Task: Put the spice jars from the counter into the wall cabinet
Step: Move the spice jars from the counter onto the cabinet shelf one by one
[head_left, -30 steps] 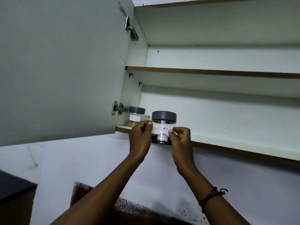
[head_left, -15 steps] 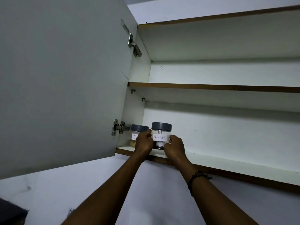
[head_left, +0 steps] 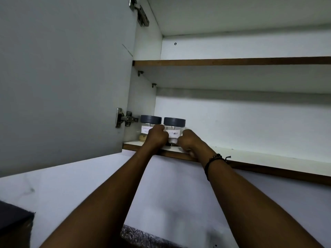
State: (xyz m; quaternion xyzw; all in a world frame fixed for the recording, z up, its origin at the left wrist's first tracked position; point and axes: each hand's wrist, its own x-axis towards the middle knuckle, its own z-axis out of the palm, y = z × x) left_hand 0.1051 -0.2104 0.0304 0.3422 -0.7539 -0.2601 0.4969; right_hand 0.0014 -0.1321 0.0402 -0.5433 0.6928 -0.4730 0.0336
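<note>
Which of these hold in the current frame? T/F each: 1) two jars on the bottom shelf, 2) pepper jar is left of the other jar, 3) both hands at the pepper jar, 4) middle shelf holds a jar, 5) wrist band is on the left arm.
1. Two jars stand on the bottom shelf. True.
2. The pepper jar is left of the other jar. False: it stands to its right, close beside it.
3. The left hand and right hand are at the pepper jar. True.
4. The middle shelf holds a jar. False: no jar shows there.
5. The wrist band is on the left arm. False: right arm.
</note>
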